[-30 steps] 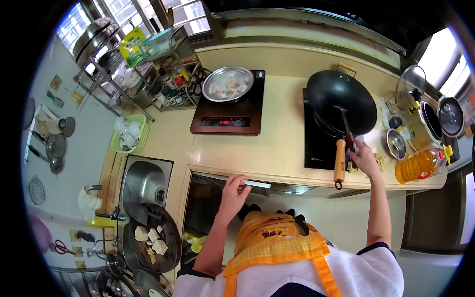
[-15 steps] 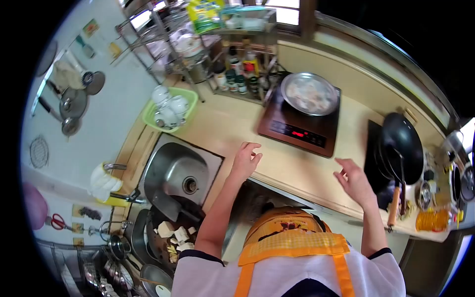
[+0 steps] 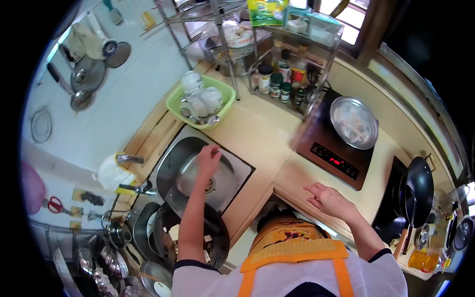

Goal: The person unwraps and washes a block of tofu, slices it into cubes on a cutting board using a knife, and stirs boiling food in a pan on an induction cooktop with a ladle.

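My left hand (image 3: 210, 159) hangs over the metal sink (image 3: 217, 173), above its drain, with fingers bent and apart and nothing in them. Under my left forearm is a dark round board (image 3: 217, 237) with white blocks (image 3: 174, 231) on it, partly hidden by the arm. My right hand (image 3: 324, 199) is over the counter's front edge, fingers loosely spread and empty, in front of the induction cooker (image 3: 336, 158) with its red display. A metal pan (image 3: 354, 123) with pale contents sits on that cooker. A green basin (image 3: 226, 91) of white cups stands behind the sink.
A wok (image 3: 419, 193) rests on the second cooker at the right, near an oil bottle (image 3: 425, 260). A wire rack (image 3: 227, 44) and spice bottles (image 3: 276, 84) stand at the back. The faucet (image 3: 131, 159) is left of the sink; utensils hang on the wall.
The view has swung left toward the sink. My right hand has let go of the spatula handle at the wok and come away. My left hand has moved from the counter edge to over the sink.
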Action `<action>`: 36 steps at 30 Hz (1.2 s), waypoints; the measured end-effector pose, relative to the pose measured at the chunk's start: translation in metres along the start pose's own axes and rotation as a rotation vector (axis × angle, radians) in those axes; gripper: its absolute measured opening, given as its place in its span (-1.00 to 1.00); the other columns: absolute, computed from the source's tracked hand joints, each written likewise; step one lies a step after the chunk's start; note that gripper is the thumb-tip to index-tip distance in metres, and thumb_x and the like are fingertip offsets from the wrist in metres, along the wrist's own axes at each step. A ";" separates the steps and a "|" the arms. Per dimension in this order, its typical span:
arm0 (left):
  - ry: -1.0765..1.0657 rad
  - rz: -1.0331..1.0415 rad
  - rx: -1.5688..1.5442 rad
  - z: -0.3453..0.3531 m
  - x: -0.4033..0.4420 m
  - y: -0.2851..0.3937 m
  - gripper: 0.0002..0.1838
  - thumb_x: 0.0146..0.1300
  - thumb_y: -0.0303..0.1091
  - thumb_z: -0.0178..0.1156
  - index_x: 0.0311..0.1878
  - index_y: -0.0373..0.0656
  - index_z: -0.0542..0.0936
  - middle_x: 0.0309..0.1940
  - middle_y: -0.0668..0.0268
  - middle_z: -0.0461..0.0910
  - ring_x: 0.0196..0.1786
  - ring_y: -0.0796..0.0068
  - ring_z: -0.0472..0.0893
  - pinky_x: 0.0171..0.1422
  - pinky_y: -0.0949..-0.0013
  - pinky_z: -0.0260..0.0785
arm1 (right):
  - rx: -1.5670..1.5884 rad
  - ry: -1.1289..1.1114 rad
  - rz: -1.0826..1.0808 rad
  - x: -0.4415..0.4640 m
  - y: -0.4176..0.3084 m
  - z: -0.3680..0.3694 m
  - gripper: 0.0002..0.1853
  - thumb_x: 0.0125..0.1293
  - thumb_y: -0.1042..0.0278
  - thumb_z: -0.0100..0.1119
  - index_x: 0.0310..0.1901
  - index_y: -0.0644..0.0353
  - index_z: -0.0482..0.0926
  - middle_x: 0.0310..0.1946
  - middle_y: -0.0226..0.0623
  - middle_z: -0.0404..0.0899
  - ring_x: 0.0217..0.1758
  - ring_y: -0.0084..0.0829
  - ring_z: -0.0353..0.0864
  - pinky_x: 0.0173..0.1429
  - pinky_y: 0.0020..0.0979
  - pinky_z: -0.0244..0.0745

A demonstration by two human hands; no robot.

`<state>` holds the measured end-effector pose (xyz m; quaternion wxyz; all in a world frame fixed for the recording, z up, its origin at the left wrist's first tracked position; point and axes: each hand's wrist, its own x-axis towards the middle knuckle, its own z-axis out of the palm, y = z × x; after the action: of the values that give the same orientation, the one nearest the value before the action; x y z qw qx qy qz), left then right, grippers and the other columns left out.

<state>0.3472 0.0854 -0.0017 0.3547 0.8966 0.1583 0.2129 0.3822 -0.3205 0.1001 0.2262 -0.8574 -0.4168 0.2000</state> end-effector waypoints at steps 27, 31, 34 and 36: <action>-0.144 -0.026 0.053 0.007 -0.047 0.085 -0.77 0.11 -0.54 0.20 -0.12 -0.25 0.56 -0.25 0.21 0.56 -0.34 0.41 0.57 -0.24 0.42 0.44 | 0.185 0.101 0.145 -0.083 0.067 0.011 -0.65 0.28 0.31 0.04 0.06 0.28 0.44 -0.07 0.00 0.49 0.00 -0.03 0.51 0.11 -0.17 0.42; -0.115 0.030 0.012 0.003 -0.031 0.067 -0.78 0.10 -0.54 0.21 -0.14 -0.24 0.57 -0.27 0.21 0.56 -0.31 0.40 0.59 -0.22 0.42 0.45 | 0.178 0.125 0.092 -0.075 0.068 0.018 -0.66 0.27 0.30 0.05 0.03 0.28 0.46 -0.08 0.00 0.51 -0.01 -0.01 0.51 0.11 -0.18 0.42; -0.095 0.098 0.106 -0.017 -0.005 0.050 -0.76 0.07 -0.50 0.24 -0.14 -0.24 0.57 -0.26 0.16 0.56 -0.30 0.35 0.61 -0.20 0.37 0.46 | 0.213 0.141 0.048 -0.055 0.064 0.026 -0.68 0.26 0.30 0.06 -0.02 0.30 0.49 -0.13 0.02 0.54 -0.01 -0.01 0.50 0.10 -0.21 0.42; -0.061 0.101 0.137 -0.041 0.017 0.048 -0.76 0.07 -0.47 0.25 -0.15 -0.25 0.57 -0.25 0.14 0.56 -0.32 0.32 0.61 -0.21 0.35 0.46 | 0.246 0.066 0.084 -0.034 0.046 0.026 -0.69 0.25 0.30 0.06 -0.05 0.32 0.51 -0.18 0.03 0.55 -0.04 -0.02 0.52 0.07 -0.21 0.43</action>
<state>0.3475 0.0829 0.0637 0.2859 0.9316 0.1163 0.1920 0.3775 -0.3675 0.0590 0.3348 -0.8460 -0.3450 0.2305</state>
